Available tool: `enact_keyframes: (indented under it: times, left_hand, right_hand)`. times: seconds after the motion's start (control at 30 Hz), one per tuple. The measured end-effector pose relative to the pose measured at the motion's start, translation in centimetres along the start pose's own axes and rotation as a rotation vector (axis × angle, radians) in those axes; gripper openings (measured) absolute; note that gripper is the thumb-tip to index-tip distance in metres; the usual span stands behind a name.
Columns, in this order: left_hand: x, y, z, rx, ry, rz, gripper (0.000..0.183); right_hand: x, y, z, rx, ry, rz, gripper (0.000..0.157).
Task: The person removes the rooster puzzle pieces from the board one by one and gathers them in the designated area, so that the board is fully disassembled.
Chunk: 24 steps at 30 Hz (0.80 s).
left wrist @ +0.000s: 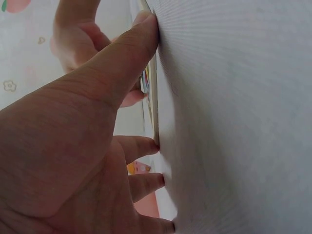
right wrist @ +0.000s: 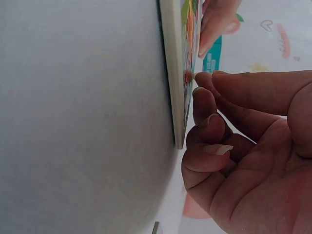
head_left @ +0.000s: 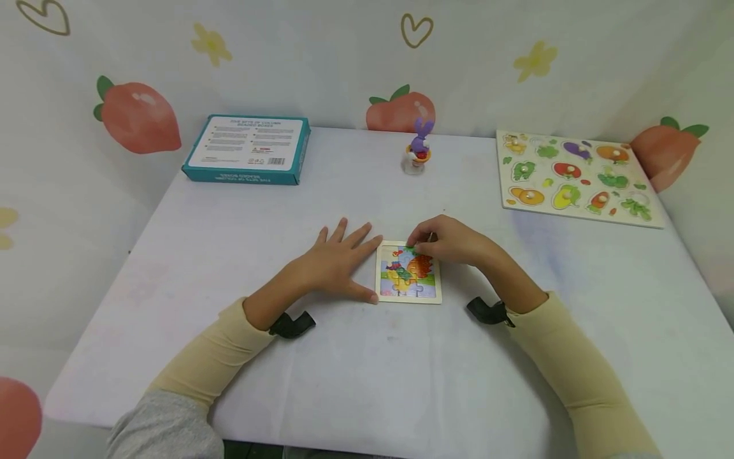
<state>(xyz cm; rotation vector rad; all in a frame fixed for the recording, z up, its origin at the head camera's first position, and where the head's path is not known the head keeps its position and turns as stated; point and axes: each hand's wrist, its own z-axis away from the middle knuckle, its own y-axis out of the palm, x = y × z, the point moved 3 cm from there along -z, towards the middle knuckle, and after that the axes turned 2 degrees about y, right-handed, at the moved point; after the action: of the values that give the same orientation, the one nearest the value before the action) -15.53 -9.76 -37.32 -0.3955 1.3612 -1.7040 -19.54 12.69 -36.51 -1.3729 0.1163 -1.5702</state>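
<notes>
A white backdrop printed with red-orange peaches (head_left: 287, 70) stood behind a white-covered table (head_left: 344, 382). The left hand (head_left: 335, 266) had its fingers spread wide, thumb and index finger touching the left edge of a square, pale-framed picture puzzle with colourful interlocking pieces (head_left: 395, 280), which lay flat near the table's middle. The right hand (head_left: 453, 239) had its fingers bent at the puzzle's upper right; whether they pinched a piece could not be told. Beyond stood a small purple-topped toy (head_left: 421, 145), between a flat teal-and-white rectangular box (head_left: 246, 143), back left, and a cream board with vegetable pictures (head_left: 579, 178), back right.
</notes>
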Motion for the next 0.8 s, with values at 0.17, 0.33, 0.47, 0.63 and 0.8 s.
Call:
enact_keyframes:
  times: [0.17,0.33,0.47,0.63,0.8]
  left_hand:
    - [-0.04,0.01,-0.06,0.003,-0.002,0.003,0.113]
    - [-0.07,0.02,-0.09,0.005,-0.006,0.001,0.113]
    - [-0.06,0.02,-0.12,-0.002,0.0,-0.001,0.112]
    - [-0.04,-0.04,-0.1,-0.009,0.009,-0.003,0.113]
    - [0.02,0.03,-0.18,-0.009,0.006,-0.005,0.113]
  right_hand:
    - [0.27,0.18,-0.02,-0.006,0.005,0.007,0.017]
    - [0.32,0.26,-0.04,-0.024,0.015,-0.007,0.014]
    - [0.42,0.2,0.04,-0.044,0.019,-0.014,0.012]
    - [0.49,0.09,0.09,-0.057,0.023,-0.016,0.011]
    - [0.52,0.01,0.11,-0.073,0.02,-0.02,0.011]
